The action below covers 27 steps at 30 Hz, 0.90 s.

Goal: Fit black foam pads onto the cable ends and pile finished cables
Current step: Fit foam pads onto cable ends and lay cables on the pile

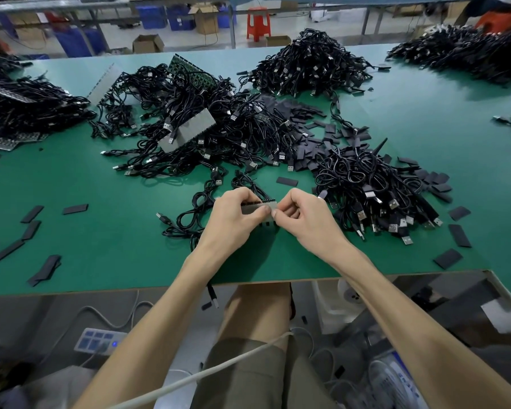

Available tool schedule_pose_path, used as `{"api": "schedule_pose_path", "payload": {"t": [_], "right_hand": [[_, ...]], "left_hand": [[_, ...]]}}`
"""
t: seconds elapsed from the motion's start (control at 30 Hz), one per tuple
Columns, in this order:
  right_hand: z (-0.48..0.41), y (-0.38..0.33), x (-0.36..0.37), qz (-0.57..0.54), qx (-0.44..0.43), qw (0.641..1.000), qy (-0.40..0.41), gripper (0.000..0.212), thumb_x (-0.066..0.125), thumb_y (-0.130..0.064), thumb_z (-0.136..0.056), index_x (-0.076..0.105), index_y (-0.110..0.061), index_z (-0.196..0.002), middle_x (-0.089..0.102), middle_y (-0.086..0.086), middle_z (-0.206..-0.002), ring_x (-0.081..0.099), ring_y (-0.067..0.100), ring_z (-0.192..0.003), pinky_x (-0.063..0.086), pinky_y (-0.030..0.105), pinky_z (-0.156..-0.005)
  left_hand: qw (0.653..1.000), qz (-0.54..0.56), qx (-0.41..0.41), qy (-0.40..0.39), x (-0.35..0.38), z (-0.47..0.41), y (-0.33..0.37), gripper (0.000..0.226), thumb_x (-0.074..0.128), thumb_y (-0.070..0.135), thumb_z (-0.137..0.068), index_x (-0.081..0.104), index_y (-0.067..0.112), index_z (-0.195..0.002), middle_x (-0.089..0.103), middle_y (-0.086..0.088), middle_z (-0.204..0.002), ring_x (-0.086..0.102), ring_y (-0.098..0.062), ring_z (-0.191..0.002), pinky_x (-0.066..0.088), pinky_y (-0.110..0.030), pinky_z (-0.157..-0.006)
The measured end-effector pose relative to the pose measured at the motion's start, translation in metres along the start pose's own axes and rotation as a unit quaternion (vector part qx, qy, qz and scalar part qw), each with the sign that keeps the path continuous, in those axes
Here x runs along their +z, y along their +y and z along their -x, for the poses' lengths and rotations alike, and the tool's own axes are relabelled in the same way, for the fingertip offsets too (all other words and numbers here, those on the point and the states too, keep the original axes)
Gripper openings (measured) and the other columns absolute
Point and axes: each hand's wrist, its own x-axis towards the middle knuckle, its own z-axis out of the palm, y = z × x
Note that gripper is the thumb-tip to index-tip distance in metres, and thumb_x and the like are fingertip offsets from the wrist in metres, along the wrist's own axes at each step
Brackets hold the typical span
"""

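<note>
Hidden or unclear:
- The left hand (236, 215) covers the left half of the grey strip (261, 206). Only the strip's right part shows, between the two thumbs.
- A row of small dark tips lines the strip's top edge. They are possibly cable ends, but too small to confirm.
- Dark tabs (267, 224) sit below the strip's lower edge, partly behind the fingers.
- The far-left cable heap (33, 104) and the top-right cable heap (460, 51) are both cut off by the frame.

Surroundings, left to right:
- Loose foam pads (31, 214) lie flat on the green desk (115, 246), well apart from the hands.
- The centre cable pile (195, 134) has flat grey pieces lying in it and sits behind the hands.
- Looped cables (194, 211) lie just beside the left hand and run under its wrist.
- The back cable heap (310, 63) is farther off.
- A single pad (286, 181) lies just beyond the hands.
- A spread of pads (304, 125) lies between the centre cable pile and the right cable pile (375, 190).
- The right cable pile has its USB plugs toward the near edge and sits close beside the right hand (303, 214).
- Edge pads (459, 236) lie to the right of that pile.

Task item: the grey strip is over the desk near its front edge, between both hands. The left hand grips it, fingers curled over the top edge and thumb on the face. The right hand pinches the strip's right end between thumb and forefinger, with the other fingers curled in.
</note>
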Motion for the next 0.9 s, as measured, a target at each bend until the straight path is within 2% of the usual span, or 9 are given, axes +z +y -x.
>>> {"api": "schedule_pose_path", "payload": {"t": [0.3,0.47,0.53,0.6,0.7,0.73,0.8,0.87,0.9], "right_hand": [[0.001,-0.001,0.000,0.008,0.008,1.000,0.000,0.018,0.070,-0.019,-0.094,0.058,-0.020,-0.080,0.062,-0.005,-0.072,0.049,0.004,-0.060,0.044,0.015,-0.058],[0.004,-0.005,0.004,0.009,0.008,1.000,0.010,0.023,0.071,-0.019,-0.093,0.056,-0.020,-0.075,0.060,-0.006,-0.066,0.048,0.002,-0.053,0.041,0.015,-0.055],[0.003,-0.006,0.003,0.007,0.008,1.000,0.020,0.022,0.071,-0.018,-0.093,0.057,-0.019,-0.076,0.060,-0.006,-0.067,0.049,0.002,-0.055,0.042,0.014,-0.056],[0.003,-0.005,0.002,-0.012,0.017,0.999,0.026,0.018,0.070,-0.019,-0.094,0.059,-0.016,-0.080,0.064,-0.003,-0.072,0.050,0.003,-0.058,0.047,0.021,-0.060],[0.002,-0.005,0.001,-0.061,0.022,0.997,0.052,0.016,0.064,-0.024,-0.099,0.059,-0.015,-0.088,0.062,-0.002,-0.077,0.053,0.007,-0.064,0.047,0.024,-0.064],[0.002,-0.006,0.000,-0.068,0.019,0.995,0.067,0.014,0.062,-0.024,-0.101,0.057,-0.017,-0.090,0.060,-0.004,-0.079,0.051,0.006,-0.065,0.045,0.023,-0.064],[0.001,-0.005,-0.002,-0.078,0.013,0.991,0.111,0.011,0.055,-0.022,-0.105,0.054,-0.022,-0.094,0.060,-0.001,-0.085,0.052,0.009,-0.070,0.046,0.026,-0.067],[0.001,-0.004,-0.005,-0.099,0.011,0.980,0.171,0.011,0.049,-0.022,-0.108,0.049,-0.025,-0.097,0.062,0.005,-0.095,0.058,0.020,-0.077,0.048,0.029,-0.068],[0.001,-0.004,-0.007,-0.113,0.009,0.973,0.202,0.011,0.046,-0.023,-0.109,0.047,-0.025,-0.098,0.063,0.004,-0.099,0.061,0.023,-0.080,0.048,0.023,-0.068]], "left_hand": [[1.000,-0.005,-0.004,0.005,0.000,0.002,0.001,0.028,0.074,0.022,-0.091,0.055,0.023,-0.071,0.056,0.010,-0.068,0.050,0.008,-0.059,0.037,-0.011,-0.054],[0.999,-0.013,-0.019,0.043,0.011,-0.002,0.005,0.019,0.069,0.017,-0.092,0.058,0.006,-0.081,0.059,0.002,-0.073,0.051,-0.013,-0.068,0.036,-0.018,-0.058],[0.999,0.002,-0.021,0.037,0.011,-0.006,0.004,0.017,0.071,0.017,-0.092,0.061,0.008,-0.082,0.061,0.003,-0.073,0.052,-0.009,-0.065,0.036,-0.014,-0.056],[0.999,-0.005,-0.021,0.025,0.007,-0.008,0.002,0.016,0.074,0.019,-0.091,0.063,0.013,-0.082,0.061,0.008,-0.073,0.052,0.002,-0.062,0.037,-0.010,-0.056],[0.997,-0.058,-0.004,0.042,-0.003,-0.007,-0.002,0.013,0.076,0.019,-0.090,0.064,0.019,-0.085,0.060,0.014,-0.078,0.058,0.004,-0.073,0.039,-0.008,-0.062],[0.996,-0.076,0.002,0.049,-0.005,-0.006,-0.004,0.012,0.076,0.018,-0.090,0.065,0.020,-0.086,0.061,0.012,-0.082,0.060,-0.002,-0.079,0.044,-0.013,-0.069],[0.993,-0.099,0.004,0.057,-0.009,-0.006,-0.008,0.008,0.073,0.015,-0.092,0.067,0.019,-0.089,0.064,0.004,-0.090,0.062,-0.018,-0.088,0.052,-0.034,-0.082],[0.990,-0.124,0.004,0.070,-0.014,-0.005,-0.013,0.006,0.070,0.012,-0.094,0.067,0.017,-0.093,0.065,0.000,-0.093,0.063,-0.023,-0.089,0.052,-0.043,-0.085],[0.986,-0.143,0.008,0.080,-0.016,-0.005,-0.016,0.004,0.070,0.012,-0.095,0.068,0.016,-0.094,0.065,-0.001,-0.093,0.062,-0.024,-0.089,0.051,-0.044,-0.085]]}}
